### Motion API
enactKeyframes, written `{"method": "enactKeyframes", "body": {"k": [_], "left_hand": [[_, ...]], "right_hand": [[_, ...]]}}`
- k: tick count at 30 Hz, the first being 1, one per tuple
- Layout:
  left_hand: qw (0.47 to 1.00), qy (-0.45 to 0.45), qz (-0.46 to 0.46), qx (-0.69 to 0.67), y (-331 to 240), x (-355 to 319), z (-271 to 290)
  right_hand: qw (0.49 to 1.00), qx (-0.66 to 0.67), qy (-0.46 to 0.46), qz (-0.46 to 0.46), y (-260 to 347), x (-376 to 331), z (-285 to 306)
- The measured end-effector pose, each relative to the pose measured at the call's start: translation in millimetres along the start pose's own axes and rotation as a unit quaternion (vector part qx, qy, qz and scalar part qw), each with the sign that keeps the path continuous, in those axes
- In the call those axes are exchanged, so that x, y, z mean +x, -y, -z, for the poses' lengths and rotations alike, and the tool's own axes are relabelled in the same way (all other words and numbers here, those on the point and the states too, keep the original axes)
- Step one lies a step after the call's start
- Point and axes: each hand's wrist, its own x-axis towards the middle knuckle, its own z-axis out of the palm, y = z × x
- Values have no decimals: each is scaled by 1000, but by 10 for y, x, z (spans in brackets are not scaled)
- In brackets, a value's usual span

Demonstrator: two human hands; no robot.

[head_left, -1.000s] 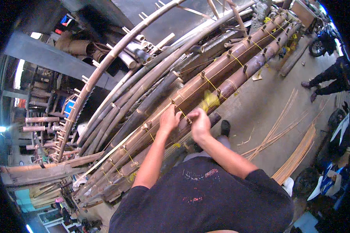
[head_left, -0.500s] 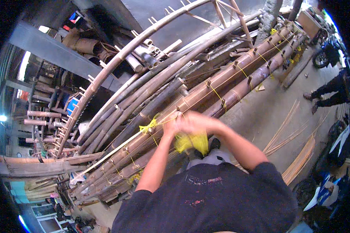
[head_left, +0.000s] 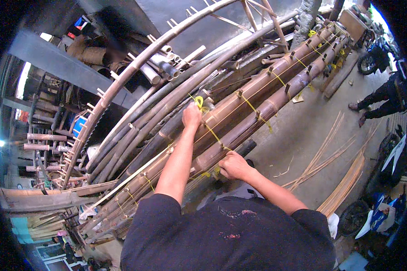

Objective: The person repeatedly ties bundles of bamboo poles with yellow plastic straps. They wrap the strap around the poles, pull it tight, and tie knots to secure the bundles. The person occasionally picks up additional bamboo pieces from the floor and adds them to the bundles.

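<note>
Concrete yard; left hand (head_left: 191, 115) and right hand (head_left: 233, 165) grip yellow cord (head_left: 211, 131) across bamboo poles (head_left: 239, 117).

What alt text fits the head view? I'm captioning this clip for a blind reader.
A person leans over a long bundle of bamboo poles, left hand gripping yellow cord wrapped over the top, right hand at the bundle's near side. Split bamboo strips lie on the concrete floor.

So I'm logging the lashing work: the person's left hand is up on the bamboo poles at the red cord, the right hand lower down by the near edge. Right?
Not quite: the cord is yellow, not red, as the head view shows. The left hand is up on the bamboo poles at that cord, and the right hand is lower, by the near edge.
</note>
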Motion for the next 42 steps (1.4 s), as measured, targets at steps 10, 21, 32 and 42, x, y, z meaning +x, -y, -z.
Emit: {"method": "enactKeyframes", "body": {"k": [10, 21, 32, 42], "left_hand": [[964, 230, -106, 86, 1359, -1436, 1440], [975, 8, -141, -172, 1787, -1827, 808], [996, 80, 32, -1, 1207, -1837, 1263], [969, -169, -123, -133, 1273, -683, 1210]], "right_hand": [[226, 935, -121, -243, 1269, 325, -1256], [981, 168, 73, -65, 1762, 2415, -186], [934, 275, 227, 21, 1470, 873, -110], [998, 20, 23, 52, 1334, 396, -1168]]}}
